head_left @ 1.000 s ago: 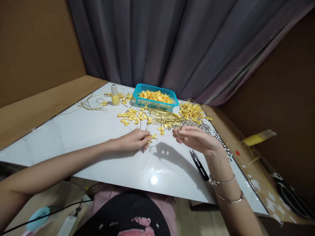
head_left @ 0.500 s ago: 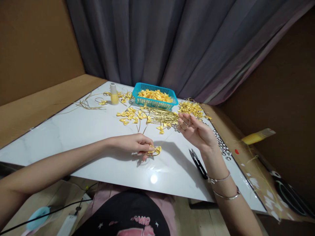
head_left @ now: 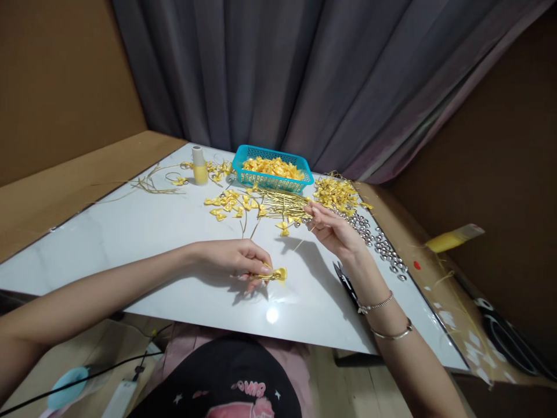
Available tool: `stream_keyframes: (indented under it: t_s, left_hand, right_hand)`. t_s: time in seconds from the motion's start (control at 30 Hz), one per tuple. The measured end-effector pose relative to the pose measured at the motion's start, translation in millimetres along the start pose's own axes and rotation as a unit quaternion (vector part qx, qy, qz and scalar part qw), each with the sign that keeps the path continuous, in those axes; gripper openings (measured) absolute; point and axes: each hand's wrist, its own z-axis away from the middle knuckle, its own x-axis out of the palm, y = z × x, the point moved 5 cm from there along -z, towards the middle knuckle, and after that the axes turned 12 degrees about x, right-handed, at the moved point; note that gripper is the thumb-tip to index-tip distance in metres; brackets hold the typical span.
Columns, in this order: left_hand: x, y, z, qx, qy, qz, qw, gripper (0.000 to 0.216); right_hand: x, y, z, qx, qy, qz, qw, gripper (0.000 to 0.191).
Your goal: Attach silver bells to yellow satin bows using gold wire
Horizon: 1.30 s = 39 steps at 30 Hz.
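My left hand (head_left: 249,262) is closed in a pinch on a yellow ribbon bow (head_left: 281,274) with gold cord at it, just above the near part of the white table. Farther right and back, my right hand (head_left: 336,231) has its thumb and fingers together on a thin gold strand (head_left: 303,239), which slants down toward the table. Beside its fingertips lies a bundle of gold cords (head_left: 282,204). Thread snips (head_left: 346,283) rest partly behind my right wrist.
A blue basket (head_left: 273,184) of yellow bows stands at the back, with loose bows (head_left: 226,200) in front. More bows (head_left: 337,193) and silver rings (head_left: 385,248) lie at the right. A yellow bottle (head_left: 199,168) stands upright at the back left. Scissors (head_left: 507,337) lie far right.
My right hand has moved left and slightly down from the cord bundle, its fingers drawing together, and the thin strand now shows below them. The bow in my left hand has turned and sits slightly lower.
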Motion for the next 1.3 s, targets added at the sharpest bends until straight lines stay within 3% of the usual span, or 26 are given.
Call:
stream_keyframes:
  t_s: [0.13,0.27,0.33,0.43,0.5,0.57,0.83,1.1,1.2,1.3]
  left_hand:
    - [-1,-4,1,0.005,0.009,0.056,0.998,0.021]
    - [-4,-5,2,0.014,0.018,0.101,0.995,0.021]
    - [-5,-5,1,0.016,0.024,0.104,0.994,0.022]
    - [-6,-3,0,0.020,0.030,0.102,0.994,0.024]
    - [-6,-2,-1,0.020,0.032,0.102,0.994,0.024]
    - [-6,-2,-1,0.018,0.036,0.099,0.994,0.024]
    - [-9,-1,-1,0.017,0.071,0.040,0.997,0.022]
    - [-5,9,-2,0.012,0.124,-0.113,0.986,0.025]
    - [-4,13,0,0.024,0.144,-0.179,0.973,0.025]
    - [-3,18,1,0.040,0.152,-0.252,0.955,0.026]
  right_hand:
    - [0,-6,5,-0.025,-0.002,0.039,0.999,0.019]
    - [17,-18,30,-0.093,-0.056,0.177,0.978,0.009]
    - [35,-20,47,-0.139,-0.096,0.307,0.937,0.011]
    - [63,-12,69,-0.202,-0.146,0.505,0.826,0.014]
    - [76,-3,77,-0.251,-0.170,0.562,0.769,0.017]
    - [83,4,79,-0.278,-0.178,0.583,0.742,0.019]
    - [74,8,69,-0.277,-0.124,0.610,0.732,0.011]
    - [70,4,67,-0.292,-0.064,0.612,0.733,0.011]
    - [69,2,65,-0.262,-0.039,0.606,0.750,0.014]
    - [63,3,59,-0.165,-0.036,0.590,0.789,0.020]
